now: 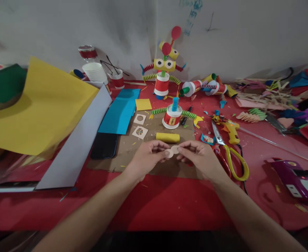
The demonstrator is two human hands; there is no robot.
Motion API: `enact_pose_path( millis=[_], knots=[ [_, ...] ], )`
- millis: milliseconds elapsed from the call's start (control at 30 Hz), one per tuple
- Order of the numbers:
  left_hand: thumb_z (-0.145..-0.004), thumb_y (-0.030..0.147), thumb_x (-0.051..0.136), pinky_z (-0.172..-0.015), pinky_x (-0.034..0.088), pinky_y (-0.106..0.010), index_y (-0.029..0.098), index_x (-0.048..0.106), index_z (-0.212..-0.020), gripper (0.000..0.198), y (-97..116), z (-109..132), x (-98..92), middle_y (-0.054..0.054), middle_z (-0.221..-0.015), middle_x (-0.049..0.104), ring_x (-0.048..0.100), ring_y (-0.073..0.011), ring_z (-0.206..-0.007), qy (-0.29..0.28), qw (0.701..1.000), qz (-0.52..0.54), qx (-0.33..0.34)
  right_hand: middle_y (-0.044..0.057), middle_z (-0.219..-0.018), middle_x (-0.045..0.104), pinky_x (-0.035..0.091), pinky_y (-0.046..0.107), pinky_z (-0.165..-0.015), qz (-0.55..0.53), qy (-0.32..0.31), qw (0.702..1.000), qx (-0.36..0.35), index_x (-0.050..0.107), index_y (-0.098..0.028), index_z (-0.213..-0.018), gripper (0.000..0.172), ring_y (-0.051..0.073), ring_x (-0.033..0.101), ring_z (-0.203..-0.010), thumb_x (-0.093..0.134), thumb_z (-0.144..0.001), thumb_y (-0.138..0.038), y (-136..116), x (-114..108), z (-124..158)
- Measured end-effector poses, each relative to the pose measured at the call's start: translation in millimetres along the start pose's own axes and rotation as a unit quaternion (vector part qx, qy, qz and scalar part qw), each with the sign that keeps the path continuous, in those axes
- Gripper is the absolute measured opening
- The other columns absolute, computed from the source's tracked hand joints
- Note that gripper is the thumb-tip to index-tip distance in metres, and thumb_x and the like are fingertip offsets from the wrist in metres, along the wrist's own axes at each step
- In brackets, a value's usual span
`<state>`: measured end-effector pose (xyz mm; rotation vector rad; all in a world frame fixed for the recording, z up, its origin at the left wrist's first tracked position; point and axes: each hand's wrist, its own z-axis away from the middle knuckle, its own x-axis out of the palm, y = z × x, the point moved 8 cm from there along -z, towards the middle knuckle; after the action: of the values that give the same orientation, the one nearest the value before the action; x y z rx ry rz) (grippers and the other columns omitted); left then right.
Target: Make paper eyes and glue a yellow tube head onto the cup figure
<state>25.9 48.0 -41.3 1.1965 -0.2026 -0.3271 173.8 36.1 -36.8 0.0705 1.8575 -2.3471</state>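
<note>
Paper discs (172,151), two small pale rounds that overlap at their edges, sit just below the centre of the frame, held above the near edge of a brown cardboard mat (124,154). At the far left a large yellow sheet (38,108) curls upward, with a long white sheet (77,140) leaning against its right side. Next come a black phone (104,145) and, above it, blue paper (121,110). The left hand (147,157) pinches the left disc between thumb and fingertips, fingers drawn together on it. Just behind the discs lies a yellow paper roll (167,137), and beyond that stands a red and white cup figure (172,117) with green coiled arms. The right hand (199,157) clamps the right disc in the same way. Right of it, nearly touching, lie yellow-handled scissors (232,159), with a yellow glue gun (229,129) above them. A purple device (295,178) rests on the red table (156,203) at the lower right, well apart.
</note>
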Motion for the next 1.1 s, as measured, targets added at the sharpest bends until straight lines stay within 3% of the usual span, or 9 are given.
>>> enact_pose_path(
  millis=[67,133,200,267,367,600,700,867,1100],
  knots=[
    [-0.072,0.025,0.063,-0.060,0.046,-0.024,0.014,0.064,-0.084,0.017,-1,1,0.5,-0.003,-0.073,0.066,0.059,-0.0115,-0.066,-0.006,0.998,-0.065,0.011,0.004,-0.069,0.067,0.049,0.027,-0.057,0.125,0.067,0.988,-0.066,0.064,-0.017,-0.083,0.019,0.015,0.062,-0.061,0.059,-0.079,-0.034,-11,-13,6],
    [-0.073,0.026,0.061,-0.060,0.046,-0.025,0.016,0.066,-0.082,0.014,-1,1,2.0,-0.002,-0.073,0.068,0.060,-0.0127,-0.065,-0.016,0.990,-0.134,0.034,0.006,-0.077,0.068,0.048,0.030,-0.065,0.302,0.108,0.935,-0.155,0.065,-0.018,-0.085,0.014,0.017,0.063,-0.070,0.054,-0.083,-0.026,-25,-13,19],
    [-0.075,0.025,0.058,-0.062,0.047,-0.026,0.018,0.068,-0.081,0.013,-1,1,3.3,-0.001,-0.073,0.069,0.060,-0.0133,-0.067,-0.015,0.979,-0.191,0.067,0.008,-0.082,0.067,0.046,0.031,-0.069,0.461,0.098,0.857,-0.210,0.066,-0.018,-0.085,0.018,0.020,0.061,-0.077,0.049,-0.084,-0.019,-31,3,32],
    [-0.076,0.023,0.057,-0.065,0.047,-0.026,0.019,0.068,-0.081,0.013,1,2,3.9,-0.001,-0.076,0.070,0.061,-0.0135,-0.069,0.001,0.966,-0.238,0.098,0.009,-0.082,0.065,0.045,0.031,-0.068,0.539,0.056,0.811,-0.218,0.067,-0.018,-0.086,0.020,0.021,0.061,-0.078,0.046,-0.085,-0.018,-25,20,41],
    [-0.077,0.022,0.056,-0.068,0.047,-0.027,0.020,0.068,-0.083,0.013,5,3,5.4,-0.001,-0.080,0.070,0.061,-0.0137,-0.072,0.033,0.944,-0.301,0.134,0.008,-0.086,0.064,0.046,0.030,-0.067,0.522,0.013,0.826,-0.210,0.066,-0.018,-0.093,0.020,0.019,0.060,-0.077,0.047,-0.086,-0.021,-19,30,45],
    [-0.080,0.018,0.054,-0.070,0.049,-0.026,0.019,0.067,-0.093,0.018,18,10,4.1,-0.003,-0.093,0.066,0.061,-0.0120,-0.075,0.051,0.915,-0.348,0.197,0.003,-0.091,0.063,0.047,0.025,-0.071,0.393,0.023,0.897,-0.199,0.067,-0.022,-0.094,0.020,0.015,0.059,-0.079,0.051,-0.085,-0.016,-22,-2,35],
    [-0.085,0.015,0.047,-0.074,0.049,-0.028,0.021,0.068,-0.093,0.024,26,23,4.6,-0.003,-0.092,0.064,0.060,-0.0138,-0.081,0.055,0.877,-0.423,0.221,0.004,-0.102,0.061,0.048,0.027,-0.074,0.402,0.008,0.892,-0.207,0.067,-0.025,-0.102,0.023,0.016,0.060,-0.088,0.050,-0.087,-0.020,-17,-1,36],
    [-0.086,0.017,0.045,-0.075,0.049,-0.035,0.023,0.058,-0.117,0.034,22,52,20.2,-0.006,-0.100,0.063,0.058,-0.0197,-0.088,0.050,0.764,-0.597,0.240,0.007,-0.105,0.061,0.050,0.030,-0.073,0.447,0.020,0.870,-0.207,0.066,-0.026,-0.107,0.027,0.017,0.060,-0.085,0.046,-0.089,-0.024,-9,7,41],
    [-0.086,0.014,0.046,-0.086,0.046,-0.038,0.015,0.052,-0.124,0.039,8,59,37.1,-0.008,-0.124,0.059,0.054,-0.0243,-0.107,0.025,0.718,-0.634,0.288,0.007,-0.096,0.063,0.050,0.027,-0.066,0.502,0.057,0.842,-0.190,0.067,-0.023,-0.105,0.027,0.016,0.062,-0.079,0.044,-0.090,-0.024,-9,14,44]
  ],
)
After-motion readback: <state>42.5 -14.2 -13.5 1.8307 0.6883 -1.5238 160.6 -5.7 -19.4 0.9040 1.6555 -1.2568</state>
